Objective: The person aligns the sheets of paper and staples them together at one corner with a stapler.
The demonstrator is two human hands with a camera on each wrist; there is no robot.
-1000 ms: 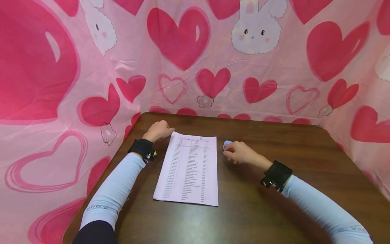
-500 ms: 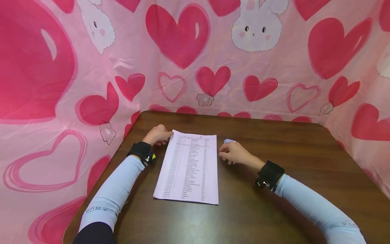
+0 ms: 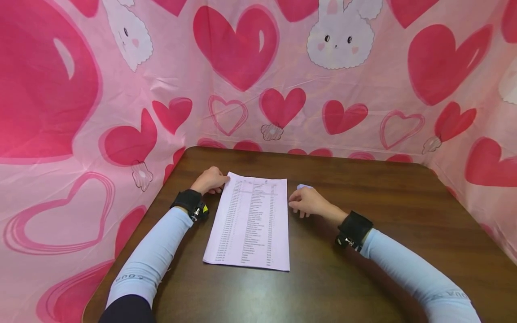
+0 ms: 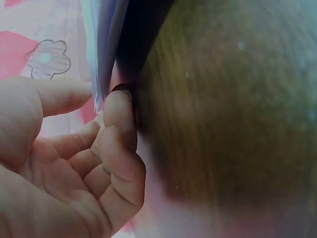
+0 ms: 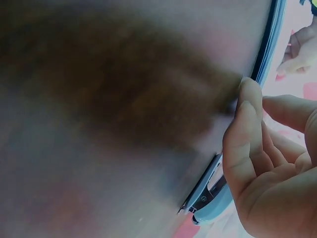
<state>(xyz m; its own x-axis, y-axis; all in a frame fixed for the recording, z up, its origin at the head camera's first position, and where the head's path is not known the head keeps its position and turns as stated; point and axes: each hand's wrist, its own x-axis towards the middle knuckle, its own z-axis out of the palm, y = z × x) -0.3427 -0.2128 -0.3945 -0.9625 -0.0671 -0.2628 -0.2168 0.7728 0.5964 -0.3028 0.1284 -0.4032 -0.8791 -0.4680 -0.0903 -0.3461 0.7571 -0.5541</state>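
A stack of printed paper sheets [image 3: 254, 224] lies flat on the table. My left hand [image 3: 210, 180] pinches its upper left corner; in the left wrist view the thumb lies on one side of the sheets [image 4: 103, 49] and a finger on the other. My right hand [image 3: 308, 201] is at the stack's right edge, fingers loosely bent. Its fingertips are close to or touching the paper edge [image 5: 267, 47], and no sheet shows clearly gripped between them. A light blue stapler [image 5: 213, 196] lies beside the right hand, mostly hidden behind it in the head view.
The brown wooden table [image 3: 363, 193] has rounded far corners. A pink cloth [image 3: 303, 85] with hearts and rabbits hangs behind it and along both sides. Each wrist wears a black strap [image 3: 354, 229] with a camera.
My right hand has moved left, away from the stapler, to the right edge of the paper stack. My left hand has come slightly nearer onto the upper left corner.
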